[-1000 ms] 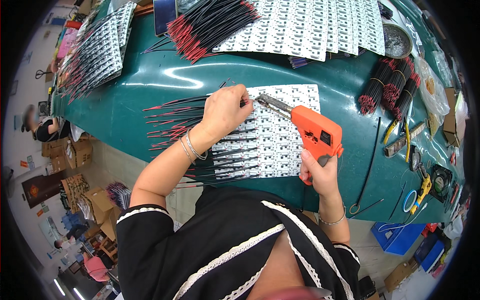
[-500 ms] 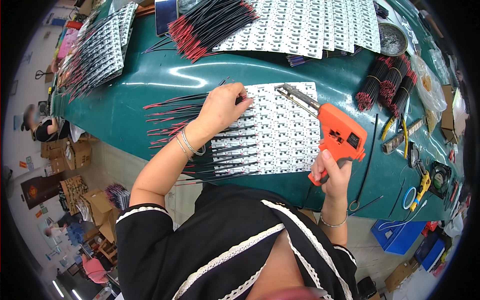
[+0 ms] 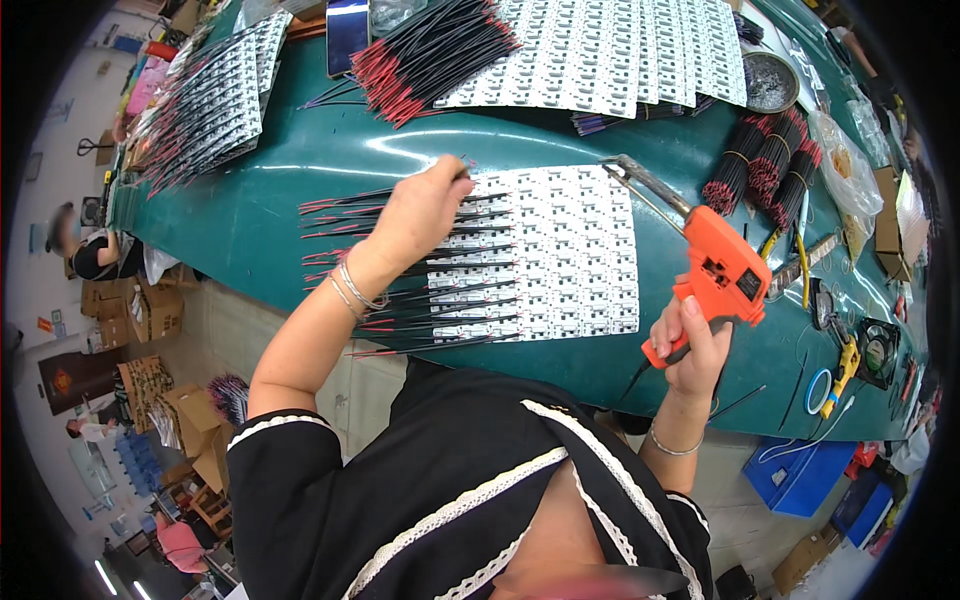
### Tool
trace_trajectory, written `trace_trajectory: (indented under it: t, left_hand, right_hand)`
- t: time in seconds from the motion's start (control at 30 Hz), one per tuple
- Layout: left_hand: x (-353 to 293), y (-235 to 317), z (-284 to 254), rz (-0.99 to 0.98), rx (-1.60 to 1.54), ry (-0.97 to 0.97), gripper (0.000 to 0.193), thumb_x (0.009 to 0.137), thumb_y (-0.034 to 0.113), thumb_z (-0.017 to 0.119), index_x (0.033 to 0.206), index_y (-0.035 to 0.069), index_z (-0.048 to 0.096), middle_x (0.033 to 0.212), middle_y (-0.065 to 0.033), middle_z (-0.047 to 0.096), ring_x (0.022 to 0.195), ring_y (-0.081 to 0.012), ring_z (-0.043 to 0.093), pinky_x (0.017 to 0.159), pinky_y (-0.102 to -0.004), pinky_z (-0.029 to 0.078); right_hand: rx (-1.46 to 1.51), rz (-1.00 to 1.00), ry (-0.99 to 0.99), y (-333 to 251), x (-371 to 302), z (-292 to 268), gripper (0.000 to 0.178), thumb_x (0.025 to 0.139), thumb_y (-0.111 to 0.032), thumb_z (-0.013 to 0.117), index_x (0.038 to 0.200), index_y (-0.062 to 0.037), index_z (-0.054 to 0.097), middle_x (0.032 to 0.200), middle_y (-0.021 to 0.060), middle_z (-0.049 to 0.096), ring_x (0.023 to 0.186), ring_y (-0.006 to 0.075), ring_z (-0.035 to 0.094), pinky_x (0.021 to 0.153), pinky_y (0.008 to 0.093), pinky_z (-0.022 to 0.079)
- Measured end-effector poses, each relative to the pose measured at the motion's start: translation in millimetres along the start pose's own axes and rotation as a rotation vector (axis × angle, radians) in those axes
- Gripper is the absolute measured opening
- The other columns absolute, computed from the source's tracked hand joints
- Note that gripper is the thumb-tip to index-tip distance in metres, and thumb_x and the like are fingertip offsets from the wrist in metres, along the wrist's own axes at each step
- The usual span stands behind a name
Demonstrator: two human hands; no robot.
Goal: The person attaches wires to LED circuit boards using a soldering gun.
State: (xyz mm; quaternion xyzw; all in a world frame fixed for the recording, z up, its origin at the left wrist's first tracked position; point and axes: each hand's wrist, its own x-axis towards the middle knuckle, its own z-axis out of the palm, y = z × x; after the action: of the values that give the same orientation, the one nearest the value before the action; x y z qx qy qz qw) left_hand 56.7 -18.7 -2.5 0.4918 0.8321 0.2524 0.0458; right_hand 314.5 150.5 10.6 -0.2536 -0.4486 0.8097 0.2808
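Note:
My right hand [image 3: 690,345] grips an orange soldering gun [image 3: 725,268] by its handle. The gun's metal tip points up and left, raised over the upper right corner of a white circuit board panel [image 3: 575,255]. Black wires with red ends [image 3: 400,325] lie in rows along the panel's left side, sticking out past its edge. Over the panel's upper left corner is my left hand [image 3: 425,210], fingers pinched together; what sits between them is too small to make out. My left hand and forearm cover part of the wires.
A heap of black and red wires [image 3: 430,60] lies beside stacked white panels [image 3: 590,60] at the back. A wired panel stack [image 3: 210,105] sits at far left. On the right are banded wire bundles [image 3: 735,165], a round tin [image 3: 770,82], a plastic bag [image 3: 845,165] and yellow-handled pliers [image 3: 804,270].
My right hand has drawn the soldering gun to the right, its tip away from the panel's middle. My left hand has shifted left and slightly up, off the wire ends.

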Motion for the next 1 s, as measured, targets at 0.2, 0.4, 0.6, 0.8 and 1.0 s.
trace_trajectory:
  t: [0.2, 0.4, 0.6, 0.8, 1.0]
  left_hand:
    - [45.0, -7.6, -91.1, 0.078, -0.461, 0.542, 0.007, 0.09, 0.009, 0.043, 0.089, 0.002, 0.045, 0.067, -0.0042, 0.052, 0.056, -0.0067, 0.046, 0.051, -0.0173, 0.037]
    - [81.3, -1.0, -118.2, 0.268, -0.44, 1.033, 0.011, 0.091, 0.013, 0.044, 0.09, 0.002, 0.043, 0.062, -0.0031, 0.049, 0.051, -0.0071, 0.04, 0.046, -0.0181, 0.031]
    - [78.4, -34.0, -28.6, 0.074, -0.614, 0.565, 0.013, 0.089, 0.008, 0.045, 0.1, 0.0, 0.043, 0.073, -0.0049, 0.054, 0.057, -0.0054, 0.045, 0.055, -0.0168, 0.041]
    - [87.0, -29.0, -16.1, 0.03, -0.419, 0.439, 0.016, 0.086, 0.012, 0.052, 0.089, -0.002, 0.058, 0.069, -0.0033, 0.058, 0.059, -0.0075, 0.05, 0.057, -0.0212, 0.042]
    - [95.3, -9.1, -35.3, -0.145, -0.435, 0.071, 0.02, 0.083, 0.013, 0.055, 0.096, -0.002, 0.058, 0.074, 0.0025, 0.056, 0.059, -0.0037, 0.042, 0.052, -0.018, 0.035]
  right_hand:
    - [-0.055, -0.13, 0.053, -18.3, 1.9, -17.8, 0.026, 0.084, -0.012, 0.048, 0.104, 0.0051, 0.046, 0.055, 0.0026, 0.041, 0.038, 0.0091, 0.037, 0.037, 0.0222, 0.031]
    - [-0.043, -0.334, 0.078, -47.0, 11.2, -33.0, 0.032, 0.089, -0.017, 0.042, 0.113, 0.0044, 0.041, 0.058, -0.0001, 0.039, 0.043, 0.0064, 0.037, 0.046, 0.0208, 0.032]
    - [-0.042, -0.551, 0.215, -83.9, 13.1, -50.3, 0.029, 0.09, -0.02, 0.041, 0.108, 0.0026, 0.044, 0.059, 0.0005, 0.037, 0.045, 0.0074, 0.036, 0.048, 0.0229, 0.03]
    - [-0.056, -0.706, 0.332, -96.9, 22.3, -46.9, 0.032, 0.089, -0.019, 0.042, 0.111, 0.0038, 0.042, 0.059, 0.001, 0.037, 0.045, 0.008, 0.035, 0.05, 0.0231, 0.031]
    - [-0.102, -0.466, -0.075, -56.0, 35.0, -10.1, 0.036, 0.087, -0.014, 0.045, 0.115, 0.0068, 0.038, 0.06, 0.0017, 0.04, 0.044, 0.0081, 0.038, 0.045, 0.0212, 0.033]
